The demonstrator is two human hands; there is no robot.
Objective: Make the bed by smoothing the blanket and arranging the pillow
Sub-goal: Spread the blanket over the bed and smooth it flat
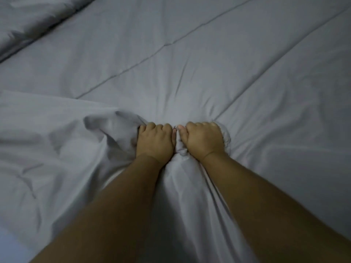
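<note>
A grey quilted blanket [190, 63] covers almost the whole view, with stitched seams running diagonally. My left hand [154, 139] and my right hand [204, 139] sit side by side at the centre, both fisted around a bunched ridge of the blanket. Creases fan out from the two fists. A loose fold [106, 128] of the blanket puffs up just left of my left hand. No pillow can be made out for certain.
A thicker rolled or folded grey mass [28, 21], bedding of the same colour, lies along the far left corner. A paler patch [9, 242] shows at the bottom left edge. The light is dim.
</note>
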